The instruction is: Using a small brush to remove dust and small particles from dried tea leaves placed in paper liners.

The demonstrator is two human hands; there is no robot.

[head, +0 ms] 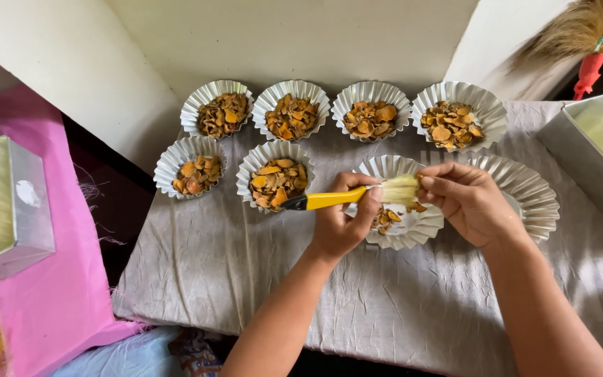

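Nearest, the left hand [340, 220] grips a yellow-handled brush [347, 197], its pale bristles pinched by the fingers of the right hand [469, 202]. Both hover over a fluted foil cup [413, 227] holding a few orange chips, on the grey-clothed surface [211, 265]. Beside it lies an empty foil cup [532, 192]; beyond, six filled cups [294, 115] stand in two rows.
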